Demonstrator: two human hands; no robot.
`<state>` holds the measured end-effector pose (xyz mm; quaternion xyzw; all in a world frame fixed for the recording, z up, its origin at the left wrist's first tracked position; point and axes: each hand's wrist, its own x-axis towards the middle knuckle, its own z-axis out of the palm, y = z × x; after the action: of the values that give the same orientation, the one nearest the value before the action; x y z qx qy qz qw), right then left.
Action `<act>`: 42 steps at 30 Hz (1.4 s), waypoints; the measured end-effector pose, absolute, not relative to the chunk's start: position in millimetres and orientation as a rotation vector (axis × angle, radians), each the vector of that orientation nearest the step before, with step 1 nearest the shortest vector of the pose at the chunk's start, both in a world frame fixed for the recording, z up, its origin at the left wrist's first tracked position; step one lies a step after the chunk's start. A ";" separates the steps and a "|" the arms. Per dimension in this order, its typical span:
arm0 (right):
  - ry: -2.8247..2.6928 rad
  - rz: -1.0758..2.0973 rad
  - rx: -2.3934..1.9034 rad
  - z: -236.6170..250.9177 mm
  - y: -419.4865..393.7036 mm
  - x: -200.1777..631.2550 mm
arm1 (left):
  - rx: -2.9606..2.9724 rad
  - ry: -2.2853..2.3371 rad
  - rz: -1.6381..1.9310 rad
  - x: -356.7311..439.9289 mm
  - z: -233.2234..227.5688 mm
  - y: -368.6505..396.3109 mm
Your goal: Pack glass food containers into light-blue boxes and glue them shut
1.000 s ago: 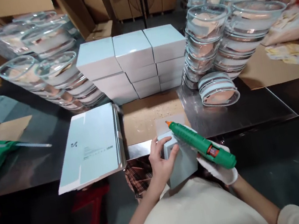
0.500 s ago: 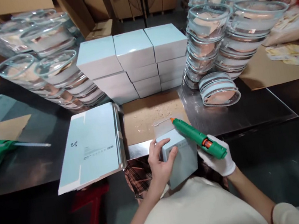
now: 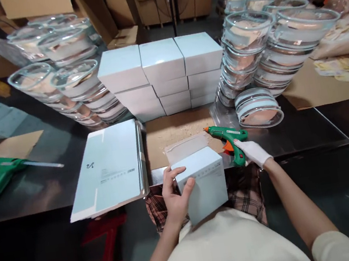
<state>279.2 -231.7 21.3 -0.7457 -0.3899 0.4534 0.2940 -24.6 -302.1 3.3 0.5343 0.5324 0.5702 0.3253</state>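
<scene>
My bare left hand (image 3: 176, 198) grips a light blue carton (image 3: 204, 183) by its left side, thumb on the near face and fingers over the top. The box is tilted at the table's front edge, and a pale flap (image 3: 187, 147) stands out from its far side with a line of glue along it. My right hand (image 3: 253, 153), in a white glove, has its fingers at the handle of a green hot glue gun (image 3: 228, 133) with an orange trigger. The gun is on its side at the table edge, nozzle pointing left; part of the grip is hidden by my fingers.
Flat blue carton blanks (image 3: 110, 167) are stacked to the left. Behind stand piled finished boxes (image 3: 164, 63), between stacks of glass containers (image 3: 75, 80) and more glass containers (image 3: 247, 33). A second green glue gun (image 3: 5, 172) lies far left. Cardboard (image 3: 174, 128) covers the table middle.
My right hand has moved the glue gun away from the flap, to the right and down onto the table, turning it on its side. My left hand and the box have shifted slightly left.
</scene>
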 end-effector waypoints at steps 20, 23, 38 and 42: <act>-1.890 1.198 -0.748 42.9 -255.1 232.4 | 1.015 0.851 1.609 -24.2 5.3 -286.6; -2.065 0.988 -0.669 50.4 -252.2 235.2 | 1.120 0.873 1.605 -30.2 5.9 -283.4; -2.209 0.996 -0.578 39.3 -249.7 235.9 | 1.329 0.910 1.417 -35.6 4.9 -279.7; -2.015 1.254 -0.719 29.0 -251.8 232.6 | 1.285 0.958 1.426 -40.9 6.4 -280.1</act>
<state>232.6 -251.8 29.0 -0.2743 -0.7684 0.4783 0.3249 -40.9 -280.1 6.4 0.5261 0.3925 0.5839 0.4778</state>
